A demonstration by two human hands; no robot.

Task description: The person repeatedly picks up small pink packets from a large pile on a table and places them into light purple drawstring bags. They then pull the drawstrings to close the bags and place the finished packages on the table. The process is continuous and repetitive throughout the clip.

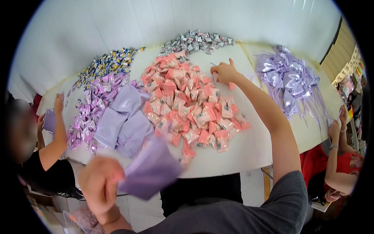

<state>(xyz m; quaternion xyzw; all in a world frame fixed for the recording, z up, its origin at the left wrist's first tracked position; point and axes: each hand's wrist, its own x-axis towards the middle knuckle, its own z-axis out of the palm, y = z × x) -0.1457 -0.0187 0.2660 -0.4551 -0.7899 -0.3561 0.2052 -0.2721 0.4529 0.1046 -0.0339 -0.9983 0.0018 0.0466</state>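
My left hand, smeared by motion, grips a lilac satin pouch that hangs out to the right near the table's front edge. My right hand reaches far across the table, beyond the heap of pink-and-clear wrapped packets. Its fingers curl down to the tabletop, and a pale bit shows at their tips, too small to name. Left of the pink heap lie several more flat lilac pouches, next to a pile of shiny purple wrapped sweets.
Blue-and-yellow wrapped sweets and silver-grey ones line the back by the white wall. Filled lilac satin pouches with ribbons are heaped at the right. A person at the left holds a lilac pouch; another person's hands work at the right.
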